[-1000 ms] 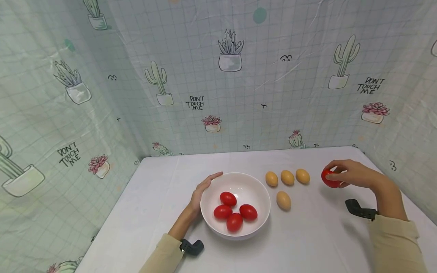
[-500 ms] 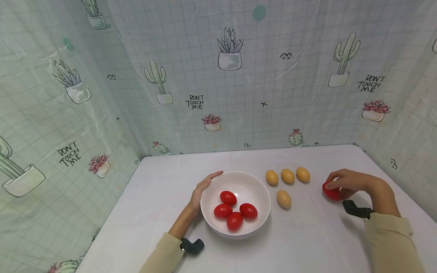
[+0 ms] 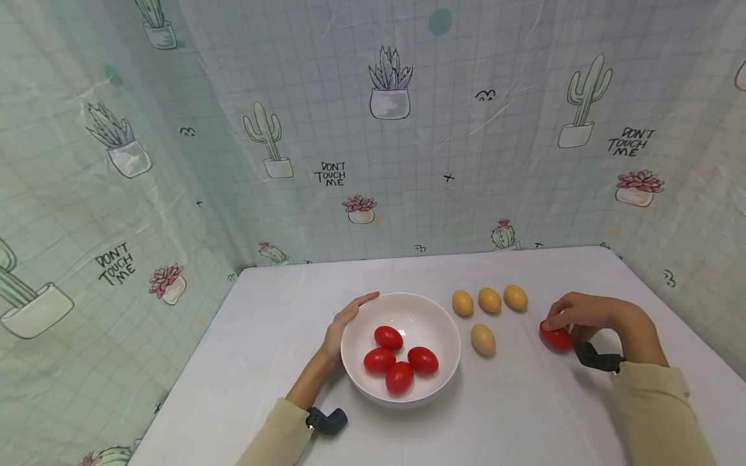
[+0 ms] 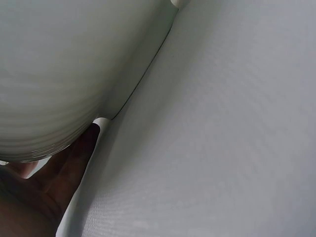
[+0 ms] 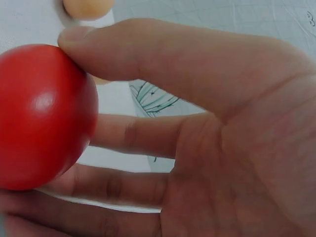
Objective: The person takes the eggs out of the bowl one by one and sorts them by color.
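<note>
- Left hand (image 3: 340, 330): rests against the side of the white bowl (image 3: 408, 414) that faces the left edge of the tabletop (image 3: 524, 414). Fingers extended, the uppermost one running along the rim toward the far edge; left wrist view shows digits spread apart against the outer wall.
- Left forearm: slants from the near side toward the far edge and the bowl, in a beige sleeve (image 3: 276, 437).
- Right hand (image 3: 588, 314): pinches a red egg (image 3: 553, 338) between thumb and fingers. Right wrist view: thumb tip on one side, fingers behind and on the opposite side, palm off the egg.
- Right forearm: points toward the far edge; wrist bends so that the hand turns toward the left edge. Beige right sleeve (image 3: 658, 414).
- Held red egg: right part of the tabletop, between the yellow eggs and the right edge. Contact with the surface: cannot tell.
- White bowl: roughly midway between left and right edges; contains four red eggs (image 3: 379, 361), grouped toward its near side.
- Three yellow eggs (image 3: 489, 300): in a row toward the far edge, between bowl and right hand.
- Fourth yellow egg (image 3: 483, 340): nearer the near edge, beside the bowl.
</note>
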A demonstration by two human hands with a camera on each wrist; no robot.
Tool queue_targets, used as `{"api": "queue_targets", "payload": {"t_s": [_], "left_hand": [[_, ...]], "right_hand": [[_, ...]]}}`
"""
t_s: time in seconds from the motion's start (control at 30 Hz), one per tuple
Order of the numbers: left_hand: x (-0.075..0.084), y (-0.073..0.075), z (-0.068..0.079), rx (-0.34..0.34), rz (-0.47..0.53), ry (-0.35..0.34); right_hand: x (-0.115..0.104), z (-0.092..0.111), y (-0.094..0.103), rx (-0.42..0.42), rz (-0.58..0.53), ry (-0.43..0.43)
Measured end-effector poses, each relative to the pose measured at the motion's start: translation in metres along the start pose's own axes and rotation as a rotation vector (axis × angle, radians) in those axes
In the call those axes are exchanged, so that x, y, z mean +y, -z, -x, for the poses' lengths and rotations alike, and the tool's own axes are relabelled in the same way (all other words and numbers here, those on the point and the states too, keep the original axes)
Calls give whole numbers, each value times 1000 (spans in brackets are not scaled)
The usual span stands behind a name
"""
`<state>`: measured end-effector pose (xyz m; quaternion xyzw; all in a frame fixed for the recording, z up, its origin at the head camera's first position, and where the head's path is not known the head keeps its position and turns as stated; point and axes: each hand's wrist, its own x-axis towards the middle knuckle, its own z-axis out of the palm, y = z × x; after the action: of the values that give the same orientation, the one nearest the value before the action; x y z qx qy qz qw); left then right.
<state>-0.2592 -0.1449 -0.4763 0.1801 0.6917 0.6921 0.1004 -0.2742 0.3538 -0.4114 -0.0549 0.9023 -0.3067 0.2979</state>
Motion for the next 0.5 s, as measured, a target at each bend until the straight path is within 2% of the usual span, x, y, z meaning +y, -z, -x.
{"api": "queue_targets", "payload": {"t_s": [0.2,0.5], "left_hand": [[-2,1,-1,-1,-3,-5],[-1,1,-2,-5,7,-7]], "right_hand": [[0,-2,1,-12,6,2],[-4,1,6,15,30,-9]]}}
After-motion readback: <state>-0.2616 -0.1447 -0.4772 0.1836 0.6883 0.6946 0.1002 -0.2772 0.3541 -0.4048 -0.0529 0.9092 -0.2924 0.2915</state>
